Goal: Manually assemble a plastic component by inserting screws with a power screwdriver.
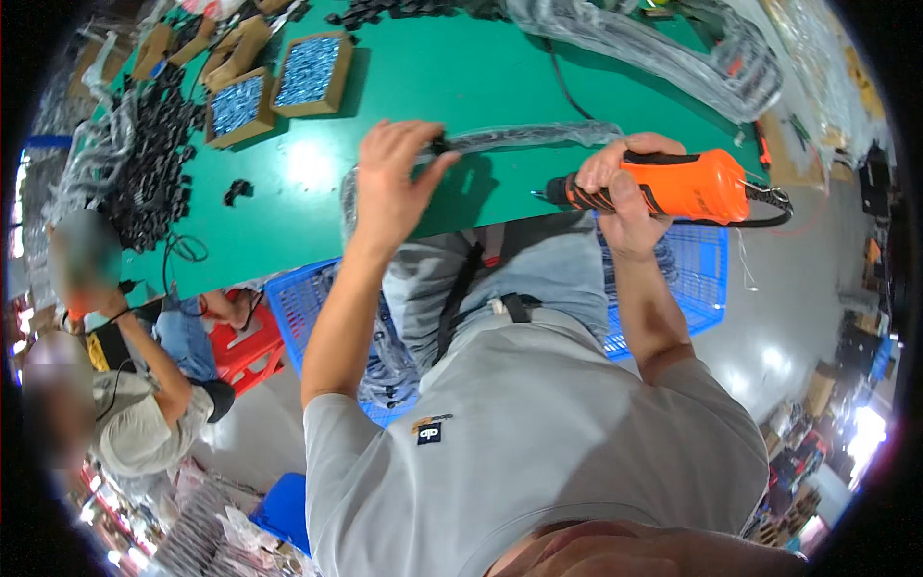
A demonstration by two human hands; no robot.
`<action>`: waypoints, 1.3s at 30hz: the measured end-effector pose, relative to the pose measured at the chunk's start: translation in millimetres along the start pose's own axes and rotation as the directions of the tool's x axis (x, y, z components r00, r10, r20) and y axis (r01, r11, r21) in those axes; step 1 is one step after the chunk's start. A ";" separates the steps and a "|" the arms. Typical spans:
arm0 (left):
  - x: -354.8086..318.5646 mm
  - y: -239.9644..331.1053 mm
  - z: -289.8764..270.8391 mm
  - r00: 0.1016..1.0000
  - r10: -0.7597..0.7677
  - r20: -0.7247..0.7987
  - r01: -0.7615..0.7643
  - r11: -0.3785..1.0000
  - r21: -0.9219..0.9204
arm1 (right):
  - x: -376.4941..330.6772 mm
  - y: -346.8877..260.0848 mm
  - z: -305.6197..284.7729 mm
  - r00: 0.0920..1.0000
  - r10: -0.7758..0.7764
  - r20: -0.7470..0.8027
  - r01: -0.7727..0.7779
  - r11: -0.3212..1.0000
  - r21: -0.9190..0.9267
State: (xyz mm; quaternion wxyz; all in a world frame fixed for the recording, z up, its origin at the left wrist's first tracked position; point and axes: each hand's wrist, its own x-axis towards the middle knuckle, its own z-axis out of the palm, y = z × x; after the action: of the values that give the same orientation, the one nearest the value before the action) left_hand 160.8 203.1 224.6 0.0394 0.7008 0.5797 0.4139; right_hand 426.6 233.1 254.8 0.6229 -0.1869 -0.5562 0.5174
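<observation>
My right hand (630, 207) is wrapped round an orange and black electric screwdriver (710, 188), with its bit pointing left over the table's near edge. Between the thumb and fingers of my left hand (386, 183) is a small black part (440, 145), mostly hidden by the fingertips. From that part a long piece wrapped in clear plastic (534, 137) runs right across the green table (423, 82), passing behind my right hand. The bit is apart from the black part. A loose black part (237, 192) lies left of my left hand.
Two cardboard boxes of small bluish metal pieces (310, 72) stand far left, beside a heap of black parts (154, 163). Plastic-wrapped pieces (654, 58) lie far right. Blue baskets (707, 274) flank my legs. Another person (144, 413) works at the left.
</observation>
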 end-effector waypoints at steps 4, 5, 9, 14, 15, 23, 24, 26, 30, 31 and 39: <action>2.6 11.3 64.3 0.998 0.043 0.038 -0.040 0.995 -0.090 | 18.3 -16.1 7.5 0.994 -0.079 0.075 0.075 0.995 0.060; 2.6 11.1 73.5 0.998 0.021 0.055 -0.017 0.997 -0.082 | 23.5 -18.6 10.0 0.994 -0.079 0.079 0.076 0.996 0.049; -2.4 3.4 88.1 0.999 -0.046 0.013 0.046 0.996 -0.081 | 45.0 -15.2 16.9 0.981 -0.144 0.126 0.144 0.989 0.011; -0.9 4.2 88.7 0.998 -0.052 0.022 0.053 0.995 -0.087 | 69.5 14.3 36.9 0.990 -0.137 0.045 0.138 0.990 -0.021; -0.2 5.3 88.7 0.999 -0.049 0.008 0.049 0.995 -0.085 | 72.7 19.2 40.9 0.995 -0.099 -0.018 0.099 0.995 0.017; -0.2 5.8 85.9 0.997 -0.079 0.005 0.079 0.994 -0.081 | 83.4 41.4 50.1 0.998 -0.058 0.007 0.059 0.997 -0.040; -0.3 5.6 86.3 0.997 -0.082 0.008 0.083 0.993 -0.083 | 84.2 43.4 50.2 0.999 -0.054 0.010 0.054 0.998 -0.041; -0.9 4.7 86.7 0.996 -0.085 0.009 0.086 0.993 -0.082 | 85.1 47.4 50.2 0.998 -0.058 0.021 0.059 0.996 -0.063; -0.6 4.9 85.1 0.995 -0.095 0.014 0.096 0.993 -0.072 | 89.2 49.8 51.5 0.997 -0.063 0.048 0.067 0.994 -0.091; -0.5 4.5 85.4 0.995 -0.101 0.013 0.101 0.992 -0.073 | 89.4 49.4 51.6 0.997 -0.053 0.049 0.057 0.995 -0.086; 1.6 5.7 83.5 0.994 -0.107 0.025 0.109 0.991 -0.076 | 88.6 50.5 47.2 0.998 -0.027 0.052 0.029 0.999 -0.041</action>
State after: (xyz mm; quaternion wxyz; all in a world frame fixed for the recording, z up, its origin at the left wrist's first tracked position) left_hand 217.5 238.1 173.9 0.0947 0.6706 0.6000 0.4259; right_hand 349.0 312.3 272.9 0.6115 -0.1785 -0.5854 0.5016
